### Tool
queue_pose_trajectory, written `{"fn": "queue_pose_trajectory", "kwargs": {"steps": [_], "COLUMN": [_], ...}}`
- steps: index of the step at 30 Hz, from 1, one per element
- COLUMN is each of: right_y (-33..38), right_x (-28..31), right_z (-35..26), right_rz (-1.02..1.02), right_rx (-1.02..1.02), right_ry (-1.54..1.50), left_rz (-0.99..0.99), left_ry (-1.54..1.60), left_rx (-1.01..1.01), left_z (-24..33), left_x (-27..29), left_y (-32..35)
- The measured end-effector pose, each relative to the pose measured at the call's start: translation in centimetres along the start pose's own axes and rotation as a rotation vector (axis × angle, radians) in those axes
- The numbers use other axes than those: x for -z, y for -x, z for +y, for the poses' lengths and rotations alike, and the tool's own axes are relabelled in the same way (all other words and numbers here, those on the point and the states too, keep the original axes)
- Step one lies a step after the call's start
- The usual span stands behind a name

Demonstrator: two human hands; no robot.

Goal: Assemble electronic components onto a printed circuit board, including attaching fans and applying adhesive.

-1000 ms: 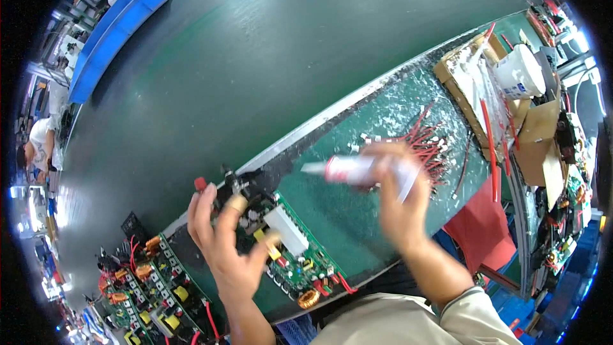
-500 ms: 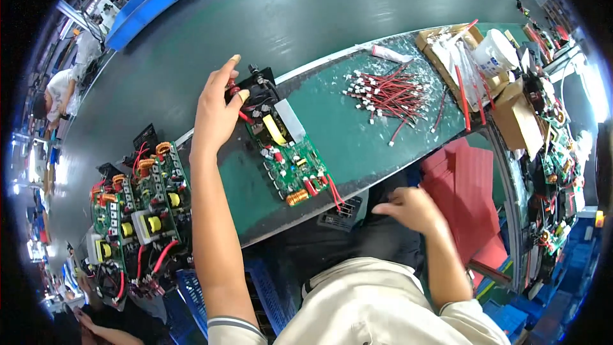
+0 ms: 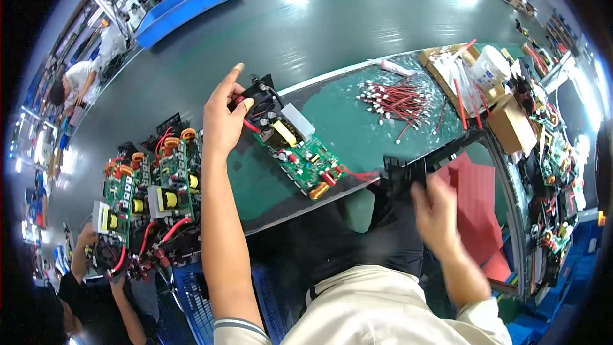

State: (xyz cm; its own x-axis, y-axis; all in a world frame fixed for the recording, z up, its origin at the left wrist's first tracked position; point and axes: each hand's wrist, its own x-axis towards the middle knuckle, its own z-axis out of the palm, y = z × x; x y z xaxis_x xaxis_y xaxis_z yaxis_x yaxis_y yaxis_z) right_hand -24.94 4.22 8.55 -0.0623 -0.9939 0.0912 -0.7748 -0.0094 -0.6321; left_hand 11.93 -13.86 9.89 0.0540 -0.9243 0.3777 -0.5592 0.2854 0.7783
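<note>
my left hand [image 3: 223, 124] is resting its loosely open fingers on the far end of the green circuit board [image 3: 295, 147], which is lying on the counter [image 3: 357, 128]. my right hand [image 3: 440, 207] is gripping a black plastic frame [image 3: 429, 161] at the counter's near edge, just beside the board.

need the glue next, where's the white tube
In the head view the white tube lies on the green mat at its far edge, right of centre, just beyond the pile of red wire leads and left of the cardboard tray.

Green bench mat [image 3: 357, 134], circuit board [image 3: 290, 150], red wire bundle [image 3: 399, 99], white tube [image 3: 396, 67], cardboard boxes [image 3: 511, 124]
</note>
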Motion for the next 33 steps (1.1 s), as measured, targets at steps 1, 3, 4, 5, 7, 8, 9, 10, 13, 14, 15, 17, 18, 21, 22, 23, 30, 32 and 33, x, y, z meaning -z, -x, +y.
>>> {"fn": "queue_pose_trajectory", "kwargs": {"steps": [1, 3, 4, 5, 7, 8, 9, 10, 13, 14, 15, 17, 18, 21, 22, 23, 30, 32, 33], "right_y": [-3.2, -10.1, -13.0, -15.7, -20.1, -22.1, -23.9, -25.7, -27.6, -27.9, -27.6, -25.4, -23.6, -17.2, -15.7, -14.5, -12.6, -13.0, -13.1], "right_x": [1.0, 0.9, 0.7, 0.1, -1.5, -2.3, -2.8, -3.5, -6.0, -6.4, -7.0, -6.9, -6.7, -6.5, -6.4, -6.5, -3.9, -3.4, -3.2], "right_z": [-1.1, -3.4, -4.7, -6.0, -7.5, -7.2, -7.6, -7.4, -6.2, -5.6, -5.3, -3.8, -3.4, -2.9, -2.3, -1.4, 1.7, 2.3, 2.3], "right_rz": [0.106, 0.238, 0.270, 0.247, 0.200, 0.173, 0.170, 0.069, 0.140, 0.322, 0.282, 0.288, 0.293, 0.070, 0.031, 0.001, -0.105, -0.103, -0.119], "right_rx": [0.129, 0.343, 0.418, 0.488, 0.581, 0.600, 0.608, 0.549, 0.551, 0.618, 0.596, 0.589, 0.591, 0.439, 0.404, 0.396, 0.285, 0.268, 0.236], "right_ry": [0.058, 0.103, 0.105, 0.139, 0.153, 0.134, 0.119, 0.033, -0.031, -0.002, -0.031, -0.071, -0.116, -0.290, -0.320, -0.296, -0.242, -0.228, -0.232], "left_rz": [0.052, 0.118, 0.175, 0.247, 0.317, 0.314, 0.367, 0.409, 0.401, 0.377, 0.348, 0.290, 0.265, 0.262, 0.250, 0.255, 0.325, 0.441, 0.374], "left_ry": [0.011, -0.034, -0.072, -0.057, -0.121, -0.146, -0.182, -0.207, -0.184, -0.153, -0.144, -0.163, -0.169, -0.102, -0.089, 0.018, -0.686, -0.340, 0.076], "left_rx": [0.029, 0.095, 0.157, 0.165, 0.224, 0.294, 0.273, 0.255, 0.286, 0.285, 0.303, 0.318, 0.327, 0.346, 0.346, 0.410, 0.020, -0.022, 0.067], "left_z": [1.0, 1.5, 1.8, 1.7, 1.2, 1.6, 1.5, 1.5, 2.9, 3.2, 3.4, 4.1, 4.1, 3.8, 3.8, 4.1, 7.3, 8.0, 8.7], "left_x": [0.1, 0.9, 1.3, 1.5, 0.8, 0.0, 0.0, -0.6, -0.4, -0.3, 0.3, 0.3, 0.5, 1.3, 1.4, 1.3, 0.1, -1.9, -3.6], "left_y": [0.9, 3.1, 4.2, 5.8, 8.8, 10.1, 11.3, 12.1, 13.8, 14.2, 14.6, 14.6, 14.6, 14.9, 15.0, 15.0, 16.3, 18.6, 19.9]}}
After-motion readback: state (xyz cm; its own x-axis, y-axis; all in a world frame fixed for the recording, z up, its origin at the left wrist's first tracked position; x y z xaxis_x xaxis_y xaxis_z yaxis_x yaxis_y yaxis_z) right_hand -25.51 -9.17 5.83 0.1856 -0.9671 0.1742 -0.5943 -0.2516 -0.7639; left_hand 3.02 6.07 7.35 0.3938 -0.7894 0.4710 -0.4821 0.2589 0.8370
